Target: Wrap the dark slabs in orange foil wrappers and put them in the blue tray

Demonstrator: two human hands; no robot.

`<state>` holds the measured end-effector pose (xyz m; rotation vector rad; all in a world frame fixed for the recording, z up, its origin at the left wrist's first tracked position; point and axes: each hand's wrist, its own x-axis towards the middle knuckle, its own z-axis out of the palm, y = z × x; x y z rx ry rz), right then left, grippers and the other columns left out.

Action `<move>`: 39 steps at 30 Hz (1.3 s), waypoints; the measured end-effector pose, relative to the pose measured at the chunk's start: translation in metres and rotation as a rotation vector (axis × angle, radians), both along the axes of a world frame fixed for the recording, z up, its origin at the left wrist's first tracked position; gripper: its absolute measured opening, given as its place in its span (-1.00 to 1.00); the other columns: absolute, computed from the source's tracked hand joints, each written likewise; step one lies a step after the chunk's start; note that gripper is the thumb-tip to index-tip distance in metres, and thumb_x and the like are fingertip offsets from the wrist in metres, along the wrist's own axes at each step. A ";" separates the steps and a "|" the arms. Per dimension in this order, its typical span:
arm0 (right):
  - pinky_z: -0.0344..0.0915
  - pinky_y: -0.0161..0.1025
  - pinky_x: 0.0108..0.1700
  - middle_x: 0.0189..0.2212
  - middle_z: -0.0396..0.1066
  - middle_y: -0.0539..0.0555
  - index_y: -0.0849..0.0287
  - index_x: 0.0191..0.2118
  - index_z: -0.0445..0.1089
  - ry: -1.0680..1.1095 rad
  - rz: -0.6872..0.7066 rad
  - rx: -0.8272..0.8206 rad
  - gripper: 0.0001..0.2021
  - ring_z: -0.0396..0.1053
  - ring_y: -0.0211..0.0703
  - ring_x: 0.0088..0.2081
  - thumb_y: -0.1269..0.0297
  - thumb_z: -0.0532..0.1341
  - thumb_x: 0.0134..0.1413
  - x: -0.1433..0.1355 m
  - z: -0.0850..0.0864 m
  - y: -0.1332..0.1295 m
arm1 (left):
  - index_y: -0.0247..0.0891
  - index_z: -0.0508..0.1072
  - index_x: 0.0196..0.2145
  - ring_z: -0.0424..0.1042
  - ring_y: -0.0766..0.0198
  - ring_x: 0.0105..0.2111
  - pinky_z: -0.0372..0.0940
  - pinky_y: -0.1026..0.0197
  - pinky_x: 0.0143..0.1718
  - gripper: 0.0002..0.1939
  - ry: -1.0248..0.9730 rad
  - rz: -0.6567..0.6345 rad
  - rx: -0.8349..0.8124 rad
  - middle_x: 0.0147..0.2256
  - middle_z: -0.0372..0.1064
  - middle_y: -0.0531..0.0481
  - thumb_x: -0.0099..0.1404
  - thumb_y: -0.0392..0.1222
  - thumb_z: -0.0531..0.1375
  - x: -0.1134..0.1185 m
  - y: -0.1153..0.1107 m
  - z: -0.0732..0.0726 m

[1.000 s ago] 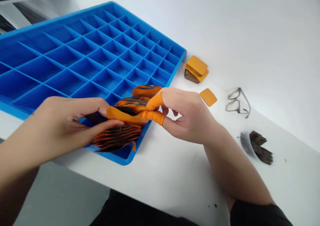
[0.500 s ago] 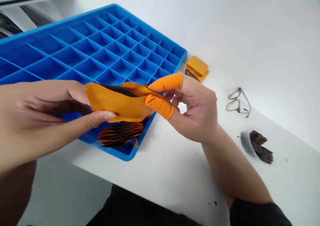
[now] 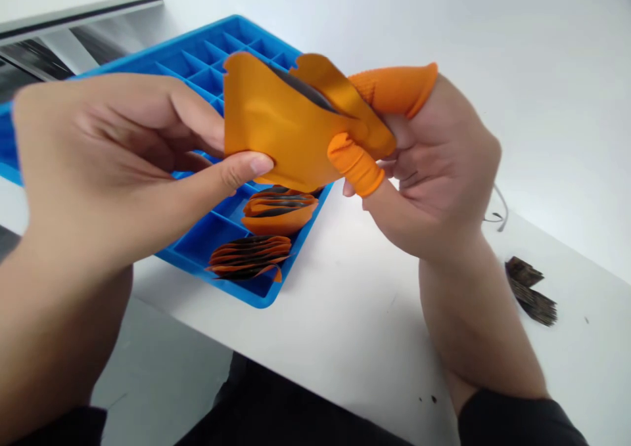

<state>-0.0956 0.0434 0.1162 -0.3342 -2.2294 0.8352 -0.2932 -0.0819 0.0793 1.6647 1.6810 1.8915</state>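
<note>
An orange-gold foil pouch [image 3: 286, 124] with a dark inside is held up over the blue tray, its top edge gaping. My left hand [image 3: 128, 150] pinches its left side, thumb on the front face. My right hand [image 3: 428, 150], with orange finger cots [image 3: 362, 167] on thumb and index finger, grips its right side. A second orange layer [image 3: 340, 91] stands behind the front face; whether it is the pouch's back wall or another pouch, I cannot tell. Below sits the blue divided tray [image 3: 269, 298], with several pouches [image 3: 279, 209] bunched in its near right compartments.
On the white table [image 3: 355, 341] a stack of dark brown thin strips [image 3: 532, 295] lies at the right. An eyeglass temple [image 3: 503, 209] shows behind my right wrist. A white-topped unit [image 3: 73, 6] stands at the far left.
Both hands have raised the pouch up and to the right, turning its front face toward me. Another bunch of pouches in the tray has come into view, while the loose orange stack is now hidden.
</note>
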 end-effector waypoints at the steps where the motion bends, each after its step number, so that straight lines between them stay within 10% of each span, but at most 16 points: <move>1: 0.40 -0.24 -0.43 -0.29 0.46 0.00 0.01 0.05 0.45 0.019 0.019 0.022 -0.75 0.43 -0.24 -0.37 0.14 0.27 0.31 0.001 -0.001 0.003 | -0.30 0.58 -0.39 0.62 0.11 -0.26 0.58 0.03 -0.17 -0.72 0.007 0.003 -0.043 -0.32 0.60 -0.04 0.02 -0.16 0.54 0.000 0.001 0.000; 12: 0.25 -0.19 -0.47 -0.22 0.54 -0.05 -0.06 -0.16 0.47 0.178 -0.095 0.153 -0.89 0.40 -0.21 -0.37 0.31 0.32 0.23 0.000 -0.002 0.012 | -0.21 0.62 -0.22 0.60 0.04 -0.22 0.55 -0.08 -0.18 -0.66 0.032 -0.048 -0.101 -0.21 0.59 -0.08 0.04 -0.09 0.51 0.002 0.007 0.001; 21: 0.29 -0.19 -0.48 -0.31 0.51 0.00 -0.01 -0.12 0.49 0.215 -0.114 0.152 -0.85 0.40 -0.22 -0.42 0.22 0.34 0.19 0.017 -0.007 0.045 | -0.15 0.64 -0.24 0.58 0.30 -0.32 0.48 0.27 -0.31 -0.87 0.269 -0.107 -0.083 -0.28 0.63 0.08 0.22 -0.18 0.41 -0.022 0.019 -0.011; 26: 0.34 -0.25 -0.42 -0.21 0.54 0.02 0.06 -0.09 0.46 0.086 -0.092 0.202 -0.85 0.47 -0.21 -0.23 0.32 0.33 0.23 0.016 -0.015 0.047 | -0.10 0.64 -0.15 0.61 0.30 -0.24 0.51 0.35 -0.22 -0.85 0.459 -0.305 -0.141 -0.21 0.63 0.05 0.31 -0.21 0.34 -0.030 0.026 -0.022; 39: 0.40 -0.21 -0.37 -0.20 0.56 -0.02 -0.04 -0.05 0.48 -0.143 -0.164 0.342 -0.85 0.48 -0.17 -0.29 0.25 0.22 0.32 0.028 -0.010 0.042 | -0.05 0.67 -0.13 0.59 0.19 -0.05 0.46 0.18 0.08 -0.79 0.501 -0.269 -0.132 -0.19 0.66 0.11 0.34 -0.25 0.27 -0.034 0.025 -0.028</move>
